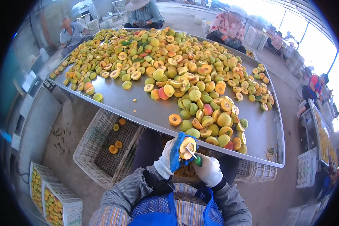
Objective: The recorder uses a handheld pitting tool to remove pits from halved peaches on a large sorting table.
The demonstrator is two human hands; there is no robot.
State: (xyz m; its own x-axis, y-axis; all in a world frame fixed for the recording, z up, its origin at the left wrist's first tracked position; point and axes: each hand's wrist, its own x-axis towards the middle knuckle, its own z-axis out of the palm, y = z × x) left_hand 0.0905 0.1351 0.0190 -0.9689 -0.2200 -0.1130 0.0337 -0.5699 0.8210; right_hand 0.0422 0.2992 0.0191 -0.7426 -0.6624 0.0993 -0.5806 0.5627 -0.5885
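My left hand (169, 154), in a white glove with a blue coated palm, holds a halved yellow peach (187, 148) with its cut face turned up. In my white-gloved right hand (208, 169) is a pitting tool (197, 160) with a green handle. Its metal tip lies against the centre of the cut face; how deep it sits I cannot tell. Just beyond both hands, a heap of halved peaches (207, 121) reaches the near edge of a metal table (152, 111). Beneath my hands, more fruit is partly hidden between my knees.
A white plastic crate (87, 149) with a few peach halves stands below the table at left. Filled crates (63, 203) are at lower left. Another crate (255, 170) sits under the table's right side. Several people work around the table and farther right.
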